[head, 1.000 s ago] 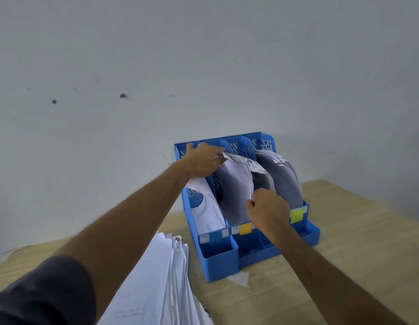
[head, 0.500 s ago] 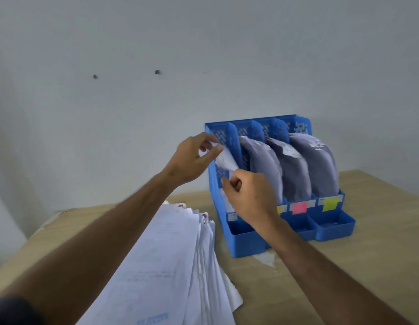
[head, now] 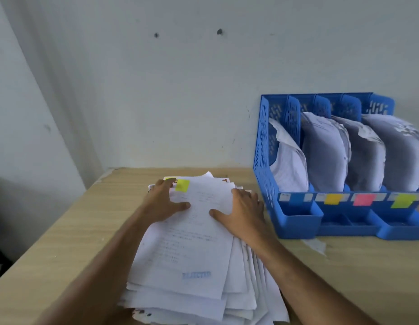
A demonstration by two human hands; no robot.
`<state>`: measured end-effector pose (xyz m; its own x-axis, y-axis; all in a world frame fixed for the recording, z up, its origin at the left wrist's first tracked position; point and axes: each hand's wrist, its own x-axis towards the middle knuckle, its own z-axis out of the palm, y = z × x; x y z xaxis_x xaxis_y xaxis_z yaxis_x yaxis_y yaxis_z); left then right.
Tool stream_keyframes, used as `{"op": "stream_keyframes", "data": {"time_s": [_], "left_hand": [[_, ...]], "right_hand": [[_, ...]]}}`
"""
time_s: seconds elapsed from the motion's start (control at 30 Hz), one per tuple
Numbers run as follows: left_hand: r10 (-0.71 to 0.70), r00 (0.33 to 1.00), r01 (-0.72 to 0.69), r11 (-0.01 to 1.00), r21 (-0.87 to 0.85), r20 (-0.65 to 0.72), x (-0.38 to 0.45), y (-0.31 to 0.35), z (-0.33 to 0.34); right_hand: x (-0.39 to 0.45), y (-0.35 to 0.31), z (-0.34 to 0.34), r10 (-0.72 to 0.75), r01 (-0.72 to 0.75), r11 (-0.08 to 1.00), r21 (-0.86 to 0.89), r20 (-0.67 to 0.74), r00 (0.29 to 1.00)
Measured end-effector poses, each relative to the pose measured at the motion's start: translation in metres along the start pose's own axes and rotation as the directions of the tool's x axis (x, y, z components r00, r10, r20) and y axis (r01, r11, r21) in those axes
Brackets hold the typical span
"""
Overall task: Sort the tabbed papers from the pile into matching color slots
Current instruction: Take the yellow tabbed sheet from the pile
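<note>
A loose pile of white papers (head: 192, 261) lies on the wooden table in front of me. Its top sheet carries a yellow-green tab (head: 182, 185) at the far left corner and a blue stamp near the bottom. My left hand (head: 162, 202) lies flat on the sheet's upper left, fingers by the tab. My right hand (head: 242, 209) rests flat on its upper right edge. The blue file rack (head: 297, 221) stands to the right with curled papers in its slots, marked blue (head: 295, 197), yellow (head: 331, 198), pink (head: 363, 199) and yellow-green (head: 403, 201).
The rack stands against a pale wall. A scrap of paper (head: 315, 245) lies on the table in front of the rack. The table's left edge (head: 49, 231) drops off beside the pile.
Both hands have left the rack's leftmost slot, where they were tucking in a sheet, and come down flat onto the pile. The view has swung left and down.
</note>
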<state>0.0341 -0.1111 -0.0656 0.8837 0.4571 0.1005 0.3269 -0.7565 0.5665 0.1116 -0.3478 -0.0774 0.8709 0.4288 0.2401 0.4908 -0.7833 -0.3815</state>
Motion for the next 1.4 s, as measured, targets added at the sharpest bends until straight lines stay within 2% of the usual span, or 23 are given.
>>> {"op": "stream_keyframes", "data": {"time_s": [0.13, 0.27, 0.37, 0.53, 0.8, 0.93, 1.03, 1.13, 1.23, 1.33, 1.4], "left_hand": [[-0.046, 0.997, 0.037, 0.99, -0.135, -0.066, -0.005, 0.001, 0.009], [-0.069, 0.997, 0.06, 0.984, -0.169, -0.047, -0.007, 0.003, 0.006], [-0.092, 0.995, 0.075, 0.958, -0.278, -0.049, -0.009, 0.005, 0.004], [-0.054, 0.966, -0.032, 0.944, -0.328, -0.252, -0.007, 0.002, -0.001], [0.039, 0.981, -0.13, 0.858, -0.496, -0.189, -0.013, 0.011, -0.015], [0.089, 0.967, -0.218, 0.772, -0.597, -0.238, -0.015, 0.025, -0.023], [0.093, 0.936, -0.298, 0.719, -0.628, -0.338, -0.013, 0.04, -0.033], [0.066, 0.916, -0.335, 0.669, -0.664, -0.396, -0.016, 0.059, -0.048], [0.065, 0.914, -0.358, 0.594, -0.72, -0.401, -0.017, 0.079, -0.061], [0.091, 0.916, -0.372, 0.555, -0.744, -0.39, -0.017, 0.106, -0.069], [0.114, 0.909, -0.397, 0.531, -0.748, -0.401, -0.016, 0.127, -0.073]], "right_hand": [[-0.002, 0.0, -0.003, 0.015, -0.012, 0.999, 0.05, -0.06, 0.998], [-0.003, 0.003, -0.005, 0.037, -0.031, 0.991, 0.127, -0.045, 0.998], [-0.002, 0.005, -0.006, 0.049, -0.041, 0.981, 0.189, -0.039, 0.998], [-0.001, 0.008, -0.003, 0.052, -0.035, 0.965, 0.258, -0.058, 0.997], [0.003, 0.01, -0.003, 0.094, -0.032, 0.936, 0.352, -0.158, 0.983], [0.001, 0.005, -0.011, 0.107, 0.006, 0.869, 0.495, -0.199, 0.974], [0.004, -0.002, -0.031, 0.121, 0.044, 0.795, 0.605, -0.228, 0.966], [0.004, -0.007, -0.062, 0.15, 0.028, 0.703, 0.711, -0.187, 0.971], [0.0, -0.007, -0.093, 0.149, 0.055, 0.635, 0.771, -0.192, 0.97], [-0.005, -0.001, -0.125, 0.131, 0.101, 0.647, 0.756, -0.24, 0.962], [-0.009, 0.006, -0.144, 0.12, 0.123, 0.611, 0.782, -0.245, 0.962]]}}
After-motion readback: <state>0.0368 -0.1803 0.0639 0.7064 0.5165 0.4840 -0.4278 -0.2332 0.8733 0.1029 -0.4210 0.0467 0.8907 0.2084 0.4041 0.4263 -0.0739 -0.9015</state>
